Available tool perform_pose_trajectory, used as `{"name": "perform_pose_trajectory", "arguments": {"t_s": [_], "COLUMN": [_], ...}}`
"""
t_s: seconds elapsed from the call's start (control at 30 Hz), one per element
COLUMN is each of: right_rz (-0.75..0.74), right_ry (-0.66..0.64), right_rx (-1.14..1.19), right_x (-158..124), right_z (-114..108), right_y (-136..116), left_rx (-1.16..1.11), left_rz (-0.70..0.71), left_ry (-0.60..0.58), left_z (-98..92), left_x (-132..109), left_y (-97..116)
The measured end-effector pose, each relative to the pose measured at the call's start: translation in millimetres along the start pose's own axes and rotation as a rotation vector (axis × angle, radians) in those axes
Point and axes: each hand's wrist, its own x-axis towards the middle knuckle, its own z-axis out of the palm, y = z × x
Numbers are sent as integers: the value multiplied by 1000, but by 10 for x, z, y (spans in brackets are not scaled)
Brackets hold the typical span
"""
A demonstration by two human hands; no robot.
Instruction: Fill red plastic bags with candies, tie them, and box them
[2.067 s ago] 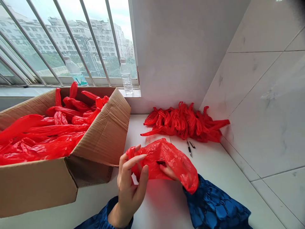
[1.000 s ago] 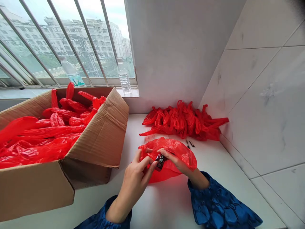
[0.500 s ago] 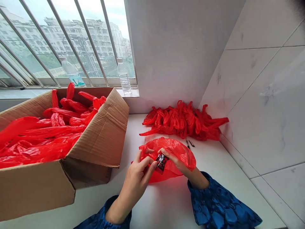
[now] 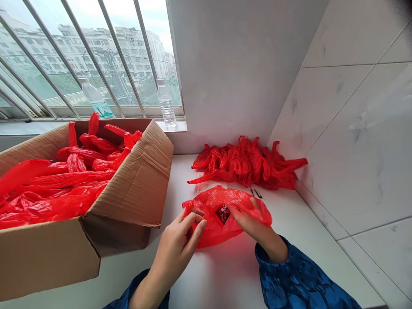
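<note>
A crumpled red plastic bag (image 4: 222, 201) lies on the white counter (image 4: 225, 274) in front of me. My left hand (image 4: 180, 240) pinches the bag's left edge with thumb and fingers. My right hand (image 4: 249, 221) is partly under the bag's right side and holds a small dark patterned packet (image 4: 223, 213) at the bag's opening. Both wrists wear blue patterned sleeves.
An open cardboard box (image 4: 128, 193) full of red bags stands at the left. A pile of knotted red bags (image 4: 247, 163) lies by the back wall, with two dark pens (image 4: 255, 193) and a printed paper slip (image 4: 202, 186) before it. Two water bottles (image 4: 167, 105) stand on the sill. A tiled wall rises at right.
The bag was lowered onto the counter. A small dark packet appeared between my fingers and has moved right, further into the bag's opening. My left hand now grips the bag's left edge.
</note>
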Motion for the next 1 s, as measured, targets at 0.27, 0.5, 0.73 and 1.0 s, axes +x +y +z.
{"name": "perform_pose_trajectory", "arguments": {"t_s": [0.27, 0.5, 0.73, 1.0], "right_rz": [-41, -129, -189, -263], "right_ry": [-101, -98, 109, -50], "right_rx": [-243, -410, -796, -913], "right_x": [-339, -877, -808, -858], "right_z": [-285, -860, -904, -869], "right_y": [-394, -738, -629, -688], "left_rx": [-7, 256, 469, 443], "left_rz": [99, -8, -55, -98], "left_ry": [142, 462, 371, 295], "left_z": [-283, -543, -748, -953], "left_x": [-195, -303, -294, -199], "left_y": [132, 146, -40, -54]}}
